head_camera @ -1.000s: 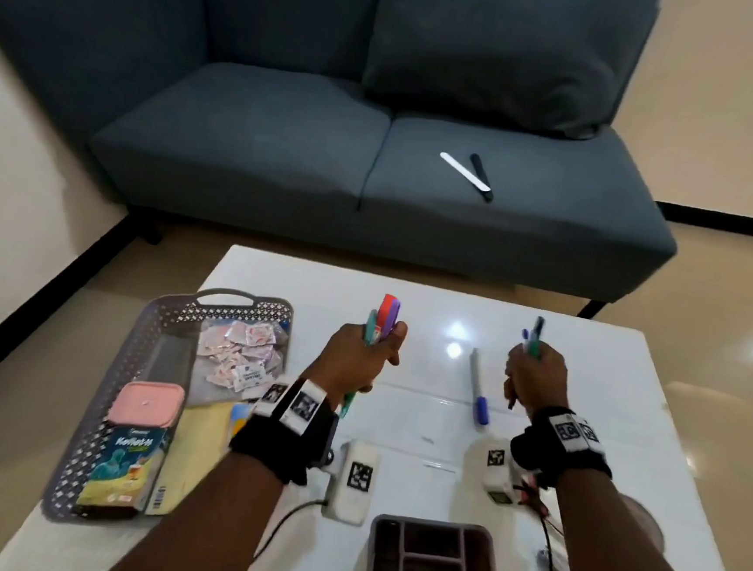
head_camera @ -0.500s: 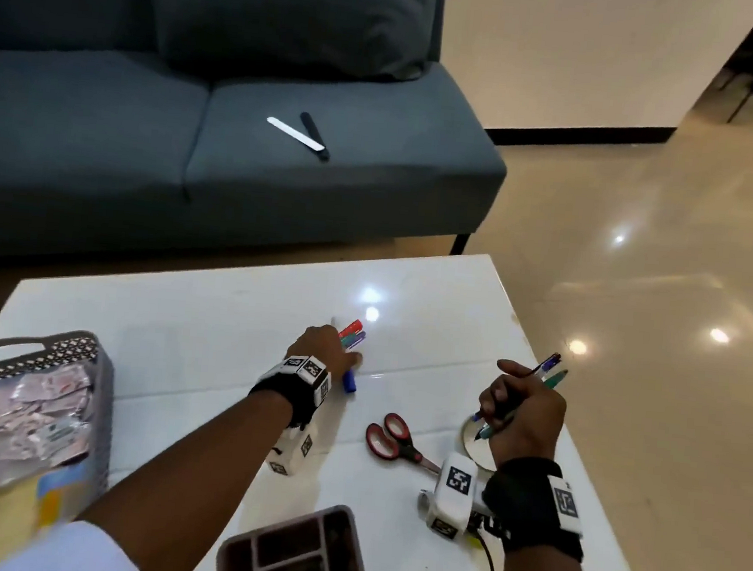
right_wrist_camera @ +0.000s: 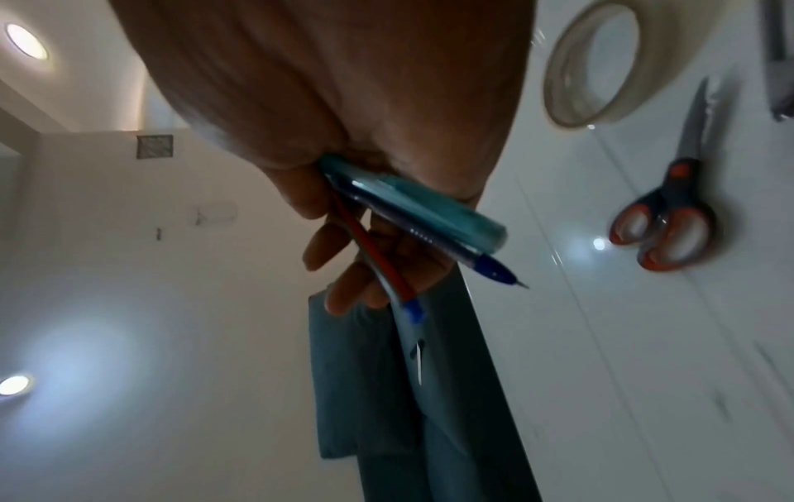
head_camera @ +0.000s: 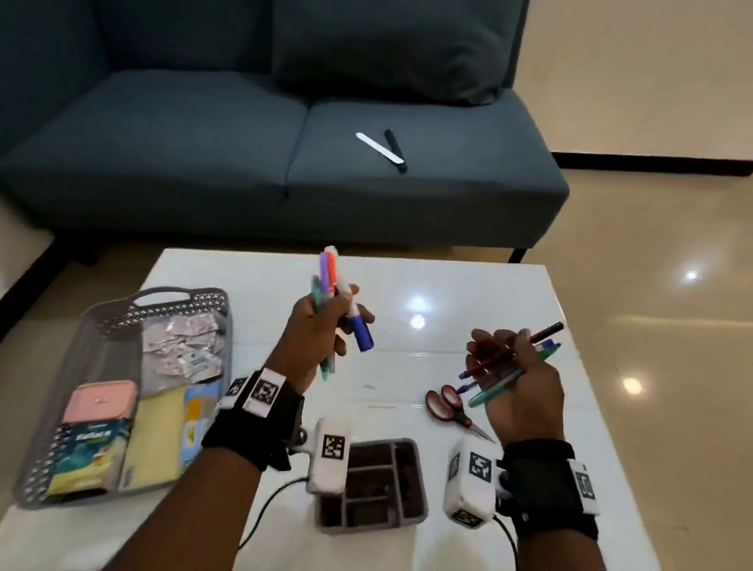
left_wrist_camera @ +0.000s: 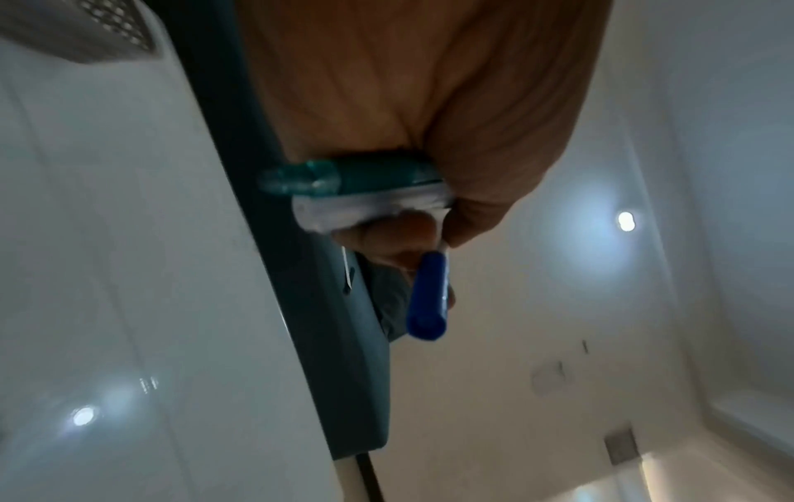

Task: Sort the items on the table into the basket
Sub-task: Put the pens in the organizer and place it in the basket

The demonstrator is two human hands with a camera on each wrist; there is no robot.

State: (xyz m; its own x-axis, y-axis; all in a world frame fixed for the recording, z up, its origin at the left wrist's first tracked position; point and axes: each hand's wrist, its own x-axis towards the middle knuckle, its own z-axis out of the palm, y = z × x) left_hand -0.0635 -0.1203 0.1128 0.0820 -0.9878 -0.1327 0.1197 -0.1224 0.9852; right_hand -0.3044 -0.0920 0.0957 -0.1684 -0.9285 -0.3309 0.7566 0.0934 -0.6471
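So we fist markers in left hand, pens in right hand, batching for fewer trips to basket.

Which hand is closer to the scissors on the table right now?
Right. The right hand, gripping a bundle of pens, is raised just right of the scissors. The left hand, holding markers, is farther off toward the basket.

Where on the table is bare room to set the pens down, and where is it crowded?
Bare: the far stretch of the table beyond both hands, and the strip between the basket and the scissors. Crowded: the near edge round the compartment tray, and the right side by the scissors and tape roll.
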